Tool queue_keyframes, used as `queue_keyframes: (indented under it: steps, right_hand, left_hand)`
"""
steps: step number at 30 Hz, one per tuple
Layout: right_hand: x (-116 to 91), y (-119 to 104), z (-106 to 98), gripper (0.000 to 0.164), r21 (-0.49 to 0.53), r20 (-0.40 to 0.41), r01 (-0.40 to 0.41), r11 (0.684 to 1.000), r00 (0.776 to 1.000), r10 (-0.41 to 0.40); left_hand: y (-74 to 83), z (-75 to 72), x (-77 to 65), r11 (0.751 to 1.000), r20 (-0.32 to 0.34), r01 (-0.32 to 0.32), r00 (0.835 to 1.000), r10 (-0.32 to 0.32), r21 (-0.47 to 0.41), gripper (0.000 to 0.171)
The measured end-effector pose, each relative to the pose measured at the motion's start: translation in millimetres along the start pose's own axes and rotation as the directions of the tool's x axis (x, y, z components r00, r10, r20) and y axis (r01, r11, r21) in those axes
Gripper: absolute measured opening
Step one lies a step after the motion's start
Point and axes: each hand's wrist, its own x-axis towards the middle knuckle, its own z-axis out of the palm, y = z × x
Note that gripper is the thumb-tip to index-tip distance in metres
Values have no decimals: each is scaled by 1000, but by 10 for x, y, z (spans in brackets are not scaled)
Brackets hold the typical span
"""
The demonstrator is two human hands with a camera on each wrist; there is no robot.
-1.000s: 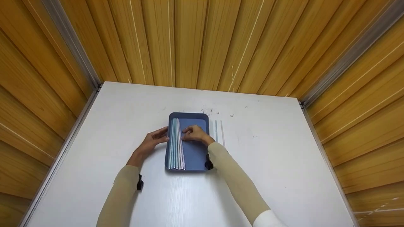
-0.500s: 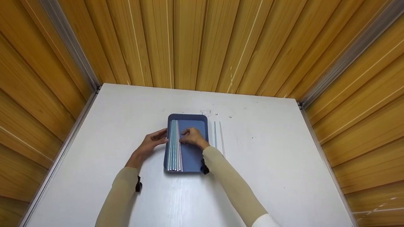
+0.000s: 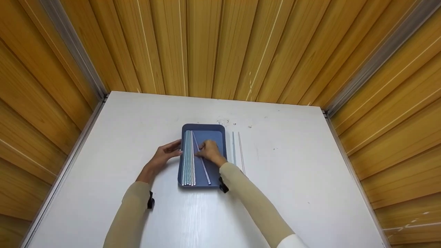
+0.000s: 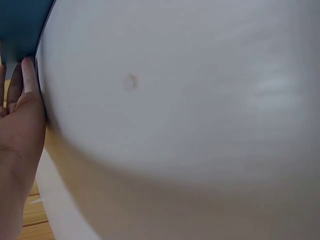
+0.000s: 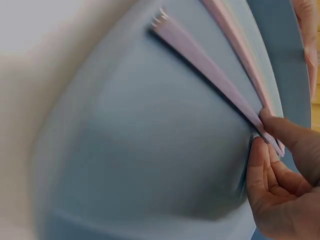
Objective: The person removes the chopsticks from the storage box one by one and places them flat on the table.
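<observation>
Above the white table (image 3: 293,165), a lilac stick (image 5: 209,72) slants between pinching right fingers (image 5: 257,152); left fingers (image 4: 29,75) are apart.

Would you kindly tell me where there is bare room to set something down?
The white table is bare between the sleeves, on the near side of the tray, and right of the loose sticks. It is crowded in the tray: packed sticks at left, a slanted one in the right hand.

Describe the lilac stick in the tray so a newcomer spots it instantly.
On the white table sits a blue tray, a row of sticks along its left side. Just right of that row lies the lilac stick, the only one inside that slants away, its near end apart from the others.
</observation>
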Motion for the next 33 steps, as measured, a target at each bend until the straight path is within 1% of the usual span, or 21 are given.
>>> queue_keyframes:
  steps: [2, 5, 8, 12, 15, 17, 23, 25, 27, 33]
  right_hand:
    - [-21, 29, -13, 29, 9, -15, 22, 1000, 1000, -21]
    - [-49, 62, -40, 28, 29, -9, 48, 998, 999, -48]
    - [-48, 77, -81, 25, 29, 18, 64, 997, 998, -65]
    - [-40, 93, -128, 20, -2, 56, 75, 997, 996, -75]
    - [-54, 107, -147, 18, -6, 73, 88, 996, 993, -88]
    - [-71, 112, -157, 18, 4, 83, 95, 995, 992, -95]
    - [-111, 112, -205, 17, 79, 113, 96, 992, 988, -105]
    - [-130, 109, -228, 18, 96, 114, 97, 991, 988, -108]
    - [-149, 102, -254, 17, 94, 107, 114, 989, 986, -124]
    - [-184, 78, -343, 18, 87, 63, 173, 981, 982, -178]
  left_hand:
    - [5, 1, 13, 1000, 2, -8, 1000, 8, 14, 64]
    - [11, 6, 14, 1000, -7, -5, 1000, 5, 29, 64]
    - [12, 15, 13, 1000, -12, -1, 1000, 1, 20, 64]
    - [10, 28, 6, 1000, -22, 13, 1000, -13, -5, 64]
    - [14, 33, -1, 1000, -32, 22, 999, -22, -15, 64]
    - [12, 29, -3, 1000, -32, 20, 999, -20, -8, 65]
    - [18, 25, -11, 1000, -34, 16, 999, -16, -7, 63]
    - [21, 28, -14, 1000, -30, 16, 999, -16, 0, 63]
    - [18, 27, -14, 1000, -32, 20, 999, -20, 5, 64]
    - [2, 27, 6, 1000, -44, 24, 999, -24, -19, 64]
